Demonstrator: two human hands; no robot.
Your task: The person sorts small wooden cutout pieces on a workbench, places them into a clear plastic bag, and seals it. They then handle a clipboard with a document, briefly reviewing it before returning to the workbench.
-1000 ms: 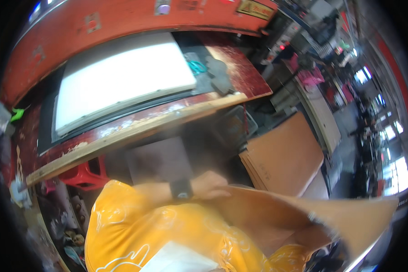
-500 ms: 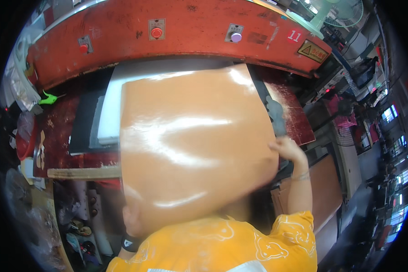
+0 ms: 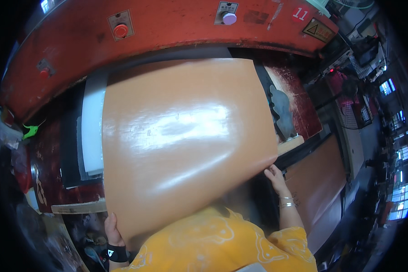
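A large glossy tan sheet [image 3: 186, 127], leather-like, spans the middle of the view; its far part reaches under the red press beam. My left hand [image 3: 114, 230], with a black wristband, grips the sheet's near left edge; most of its fingers are hidden beneath. At the near right corner my right hand [image 3: 275, 177], bracelets on its wrist, pinches the edge. Under the sheet a white slab [image 3: 92, 136] shows along the left side, on a black mat [image 3: 70, 149]. Right of the sheet lies a grey flat curvy-edged piece [image 3: 282, 111].
The red press beam [image 3: 167, 34] with round buttons crosses the far side. A worn dark-red table [image 3: 50, 177] lies beneath. More brown sheets [image 3: 317, 179] are stacked at the right. A green tool [image 3: 31, 130] sits at the far left, and a dark basket-like rack [image 3: 358, 115] stands far right.
The sheet has flattened and sits farther left in view. My right hand has gone from its right side to the near right corner. The view itself has shifted.
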